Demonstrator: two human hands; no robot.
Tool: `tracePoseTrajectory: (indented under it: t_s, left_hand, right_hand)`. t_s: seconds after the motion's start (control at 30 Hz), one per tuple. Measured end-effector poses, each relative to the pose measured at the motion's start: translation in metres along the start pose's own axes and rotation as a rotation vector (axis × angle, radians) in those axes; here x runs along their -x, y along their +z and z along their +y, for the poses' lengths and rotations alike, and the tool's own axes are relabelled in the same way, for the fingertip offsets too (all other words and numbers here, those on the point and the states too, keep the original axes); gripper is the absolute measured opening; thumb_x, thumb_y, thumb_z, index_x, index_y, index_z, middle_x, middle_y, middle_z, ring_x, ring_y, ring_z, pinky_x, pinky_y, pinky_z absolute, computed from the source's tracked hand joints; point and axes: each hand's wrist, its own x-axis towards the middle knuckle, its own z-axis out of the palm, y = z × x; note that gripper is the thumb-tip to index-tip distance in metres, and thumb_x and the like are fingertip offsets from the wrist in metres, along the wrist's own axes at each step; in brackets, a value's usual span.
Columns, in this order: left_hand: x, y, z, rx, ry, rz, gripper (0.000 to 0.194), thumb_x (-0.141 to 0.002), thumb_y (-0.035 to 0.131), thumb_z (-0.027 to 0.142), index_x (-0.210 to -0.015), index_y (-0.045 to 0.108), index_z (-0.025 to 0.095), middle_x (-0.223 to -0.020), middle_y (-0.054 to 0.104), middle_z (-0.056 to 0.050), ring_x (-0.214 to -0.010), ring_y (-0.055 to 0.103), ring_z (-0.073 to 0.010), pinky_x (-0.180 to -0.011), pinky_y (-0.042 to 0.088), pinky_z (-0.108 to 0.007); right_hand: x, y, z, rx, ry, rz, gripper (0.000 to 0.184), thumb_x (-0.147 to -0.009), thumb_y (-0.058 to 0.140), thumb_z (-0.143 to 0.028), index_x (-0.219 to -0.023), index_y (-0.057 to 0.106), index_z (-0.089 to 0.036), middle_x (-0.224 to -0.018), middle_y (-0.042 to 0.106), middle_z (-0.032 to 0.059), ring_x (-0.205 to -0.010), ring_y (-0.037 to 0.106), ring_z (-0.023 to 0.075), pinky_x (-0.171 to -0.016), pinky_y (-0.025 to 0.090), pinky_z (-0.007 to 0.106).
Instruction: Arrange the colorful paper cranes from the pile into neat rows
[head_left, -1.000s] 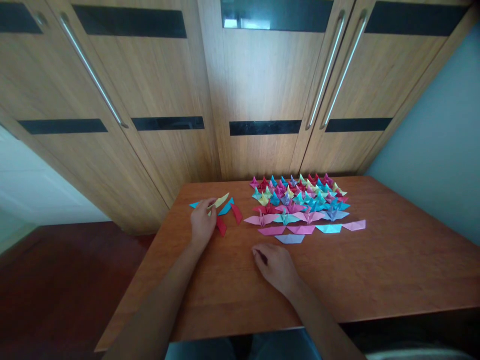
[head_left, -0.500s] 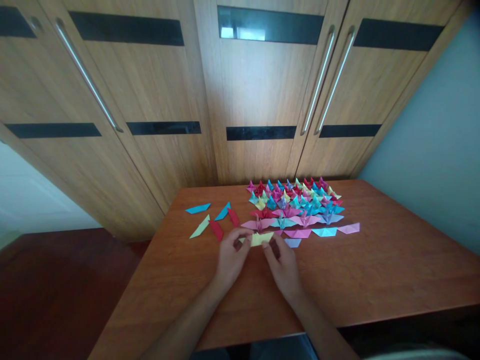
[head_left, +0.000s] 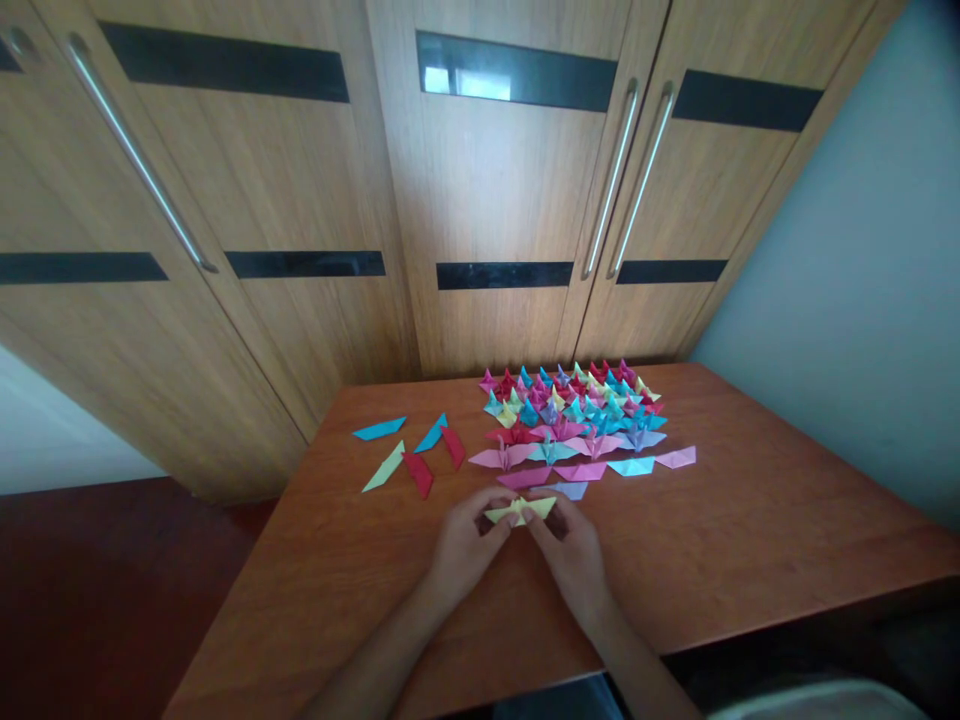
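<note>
A pale yellow folded paper crane (head_left: 520, 512), its wings lying flat as a strip, is pinched between both hands just above the table. My left hand (head_left: 470, 540) is closed on its left end, thumb in front. My right hand (head_left: 570, 550) grips the right end the same way, and the two thumbs nearly meet at the middle. Right behind the fingers lies a lilac folded paper (head_left: 571, 491), partly covered by my right hand. A magenta folded paper (head_left: 523, 478) is just beyond it.
Rows of colourful paper cranes (head_left: 577, 410) stand at the back of the wooden table (head_left: 675, 540). Flat folded pieces lie at left: blue (head_left: 379, 429), yellow-green (head_left: 384, 467) and red (head_left: 418, 474) among them. Cabinet doors (head_left: 495, 180) rise behind the table, with a wall (head_left: 840, 300) at right.
My left hand has picked up the yellow paper from the left group and brought it to the middle. My right hand has closed on its other end. The view has shifted slightly.
</note>
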Motion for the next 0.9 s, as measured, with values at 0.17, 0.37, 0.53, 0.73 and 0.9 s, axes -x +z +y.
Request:
tracePoseTrajectory:
  t_s: [0.17, 0.37, 0.53, 0.73, 0.9]
  left_hand:
    - [0.002, 0.002, -0.004, -0.003, -0.003, -0.031, 0.023, -0.079, 0.053, 0.018, -0.100, 0.062, 0.022, -0.082, 0.069, -0.002, -0.074, 0.063, -0.0155, -0.068, 0.049, -0.025]
    - [0.002, -0.003, -0.006, -0.078, 0.006, 0.008, 0.024, -0.078, 0.051, 0.015, -0.098, 0.062, 0.023, -0.078, 0.069, 0.000, -0.073, 0.063, -0.0154, -0.068, 0.048, -0.025]
    - [0.002, -0.004, -0.004, -0.169, 0.025, -0.006, 0.025, -0.078, 0.048, 0.014, -0.096, 0.063, 0.024, -0.078, 0.069, 0.002, -0.071, 0.063, -0.0144, -0.066, 0.047, -0.024]
    - [0.003, -0.004, 0.000, -0.256, -0.001, -0.033, 0.026, -0.079, 0.046, 0.014, -0.097, 0.063, 0.022, -0.080, 0.070, 0.001, -0.070, 0.063, -0.0129, -0.065, 0.045, -0.022]
    - [0.004, -0.005, -0.001, -0.285, 0.014, -0.054, 0.028, -0.077, 0.046, 0.012, -0.098, 0.063, 0.022, -0.081, 0.069, 0.001, -0.070, 0.062, -0.0127, -0.065, 0.045, -0.022]
  right_hand:
    - [-0.005, -0.034, 0.007, 0.025, 0.048, 0.079, 0.040, -0.078, 0.057, -0.053, -0.097, 0.061, -0.018, -0.080, 0.068, 0.0060, -0.073, 0.064, 0.0216, -0.063, 0.051, 0.030]
    - [-0.026, -0.116, 0.025, 0.448, 0.080, 0.262, 0.042, -0.077, 0.055, -0.055, -0.091, 0.062, -0.017, -0.066, 0.064, 0.0034, -0.060, 0.060, 0.0193, -0.053, 0.043, 0.026]
    - [-0.032, -0.144, 0.033, 0.865, 0.189, 0.190, 0.036, -0.079, 0.050, -0.057, -0.084, 0.059, -0.022, -0.065, 0.062, 0.0025, -0.058, 0.059, 0.0200, -0.050, 0.036, 0.027]
    - [-0.033, -0.129, 0.028, 1.120, 0.268, 0.182, 0.033, -0.083, 0.044, -0.054, -0.089, 0.056, -0.024, -0.083, 0.062, 0.0036, -0.074, 0.060, 0.0210, -0.053, 0.034, 0.026]
    - [-0.038, -0.129, 0.033, 1.102, 0.228, 0.175, 0.038, -0.084, 0.044, -0.050, -0.111, 0.053, -0.025, -0.094, 0.061, 0.0048, -0.085, 0.059, 0.0220, -0.061, 0.039, 0.029]
